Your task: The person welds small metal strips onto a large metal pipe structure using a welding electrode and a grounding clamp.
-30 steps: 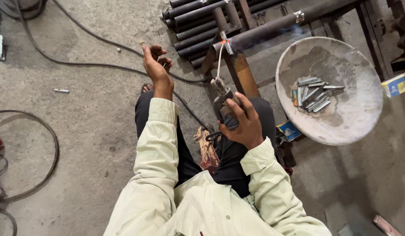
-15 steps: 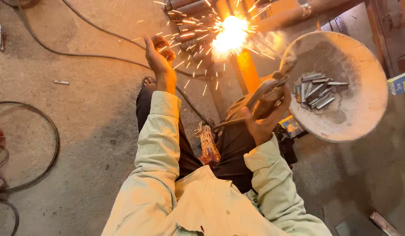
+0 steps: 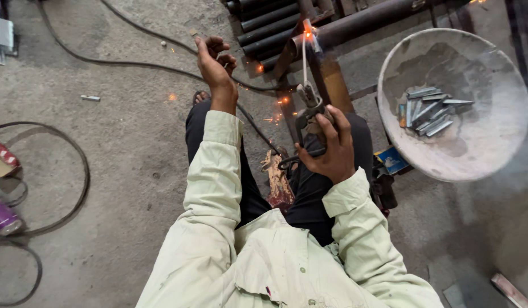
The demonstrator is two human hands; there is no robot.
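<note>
On a grey concrete workshop floor [image 3: 121,148], the right hand [image 3: 326,145] grips a dark welding electrode holder [image 3: 307,111]; its thin rod tip [image 3: 308,35] should rest steadily on the rusty steel pipe [image 3: 361,23], while the left hand [image 3: 213,63] is raised, fingers loosely curled and holding nothing visible.

Grey concrete floor [image 3: 115,148]; black cables [image 3: 76,171], stacked steel pipes [image 3: 269,23]

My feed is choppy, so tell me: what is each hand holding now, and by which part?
The right hand grips the electrode holder by its handle, rod pointing up at the pipe. The left hand is raised, fingers curled; whether it holds anything cannot be told.
</note>
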